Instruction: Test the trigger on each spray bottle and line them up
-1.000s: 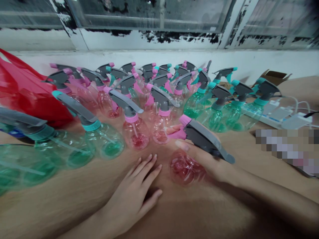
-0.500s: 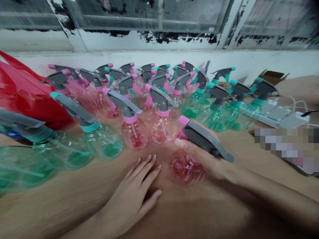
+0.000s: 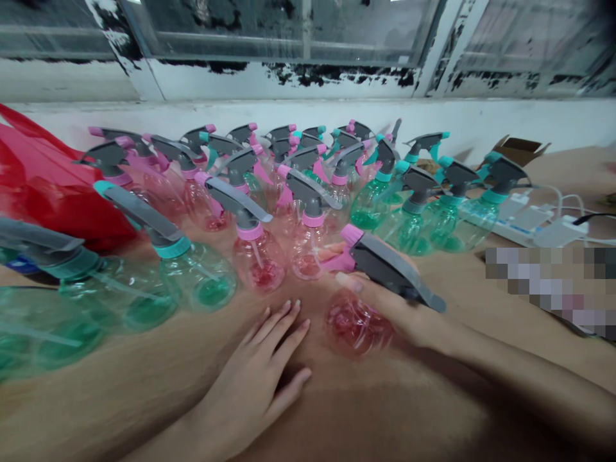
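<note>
- The right hand [image 3: 404, 314] is closed around the neck of a pink spray bottle [image 3: 353, 324], with fingertips by its pink trigger [image 3: 339, 262].
- That bottle is on the table [image 3: 337, 417], right of the left hand; its grey sprayer head [image 3: 385, 263] points its pink nozzle up and to the left.
- Its clear body is tinted pink, deeper in colour low down; whether that is liquid or only the tinted base, I cannot tell.
- The left hand [image 3: 260, 372] lies palm down on the tabletop, fingers a little spread.
- Just beyond the hands, two more pink bottles stand upright side by side, a left one [image 3: 260, 266] and a right one [image 3: 308, 253], each with a pale dip tube showing inside.
- To the left is a green bottle [image 3: 197, 282] with a turquoise collar, and further left are others, blurred and overlapping; their bases show darker green.
- Behind, pink and green bottles crowd together, with a green cluster [image 3: 414, 228] to the right.
- A red plastic bag [image 3: 52, 186] is at the left, near a partly hidden dark thing with blue print [image 3: 22, 263], too blurred to read.
- At the right are a white power strip [image 3: 510, 221] with plugs and cables, an open cardboard box [image 3: 522, 151] and a pixelated flat object [image 3: 553, 282].
</note>
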Available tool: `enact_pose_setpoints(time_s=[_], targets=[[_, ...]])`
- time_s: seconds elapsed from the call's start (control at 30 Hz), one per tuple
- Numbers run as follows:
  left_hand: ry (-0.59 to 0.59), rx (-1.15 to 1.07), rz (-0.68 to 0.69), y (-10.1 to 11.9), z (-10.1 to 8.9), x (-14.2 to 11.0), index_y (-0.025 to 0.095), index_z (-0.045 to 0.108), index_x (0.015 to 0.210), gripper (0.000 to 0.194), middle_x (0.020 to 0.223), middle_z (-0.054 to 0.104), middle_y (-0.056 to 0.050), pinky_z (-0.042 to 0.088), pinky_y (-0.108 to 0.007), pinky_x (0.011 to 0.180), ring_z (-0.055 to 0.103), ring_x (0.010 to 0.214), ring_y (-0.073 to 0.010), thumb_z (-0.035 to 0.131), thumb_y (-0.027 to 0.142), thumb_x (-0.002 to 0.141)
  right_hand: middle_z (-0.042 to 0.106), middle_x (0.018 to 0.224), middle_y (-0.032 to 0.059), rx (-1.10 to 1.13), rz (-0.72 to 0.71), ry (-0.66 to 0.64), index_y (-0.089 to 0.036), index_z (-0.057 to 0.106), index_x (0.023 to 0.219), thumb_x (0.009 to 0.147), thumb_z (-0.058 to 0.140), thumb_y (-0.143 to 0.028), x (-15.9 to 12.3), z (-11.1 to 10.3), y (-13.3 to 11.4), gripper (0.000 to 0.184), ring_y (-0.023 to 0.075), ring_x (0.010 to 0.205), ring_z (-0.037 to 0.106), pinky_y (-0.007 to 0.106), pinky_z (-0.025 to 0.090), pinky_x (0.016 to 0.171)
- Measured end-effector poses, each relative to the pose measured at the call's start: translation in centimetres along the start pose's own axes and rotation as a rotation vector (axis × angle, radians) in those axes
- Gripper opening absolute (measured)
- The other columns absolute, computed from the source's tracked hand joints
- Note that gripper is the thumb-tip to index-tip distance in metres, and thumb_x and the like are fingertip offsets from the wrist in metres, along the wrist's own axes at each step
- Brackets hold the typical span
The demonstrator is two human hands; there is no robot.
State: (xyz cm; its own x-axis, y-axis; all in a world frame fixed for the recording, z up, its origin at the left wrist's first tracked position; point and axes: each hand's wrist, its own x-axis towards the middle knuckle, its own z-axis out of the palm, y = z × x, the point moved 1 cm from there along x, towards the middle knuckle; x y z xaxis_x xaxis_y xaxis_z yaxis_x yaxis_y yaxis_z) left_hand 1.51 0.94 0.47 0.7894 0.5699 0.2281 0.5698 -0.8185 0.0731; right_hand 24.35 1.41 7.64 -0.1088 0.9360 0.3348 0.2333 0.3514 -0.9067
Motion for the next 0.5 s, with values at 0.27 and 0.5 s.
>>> enact_pose_setpoints(time_s=[0.27,0.5], targets=[[-0.012,0.012,-0.007,0.00,-0.09,0.04,0.017,0.045,0.141,0.051,0.150,0.041,-0.012,0.036,-0.048,0.109,0.040,0.135,-0.0286,0.048,0.042,0.097,0.068,0.083,-0.0013,-0.004,-0.011,0.027,-0.026,0.062,0.103,0.086,0.064,-0.042,-0.01,-0.10,0.06,0.023,0.0168,0.071,0.065,0.034,0.055,0.073],[-0.010,0.016,-0.002,0.02,-0.06,0.01,0.016,0.045,0.141,0.051,0.148,0.043,-0.012,0.034,-0.049,0.110,0.040,0.136,-0.0287,0.048,0.042,0.097,0.071,0.108,0.0030,0.162,-0.008,-0.005,-0.027,0.054,0.116,0.070,0.078,-0.044,0.00,0.03,0.20,0.054,0.0212,0.088,0.072,0.032,0.059,0.072]])
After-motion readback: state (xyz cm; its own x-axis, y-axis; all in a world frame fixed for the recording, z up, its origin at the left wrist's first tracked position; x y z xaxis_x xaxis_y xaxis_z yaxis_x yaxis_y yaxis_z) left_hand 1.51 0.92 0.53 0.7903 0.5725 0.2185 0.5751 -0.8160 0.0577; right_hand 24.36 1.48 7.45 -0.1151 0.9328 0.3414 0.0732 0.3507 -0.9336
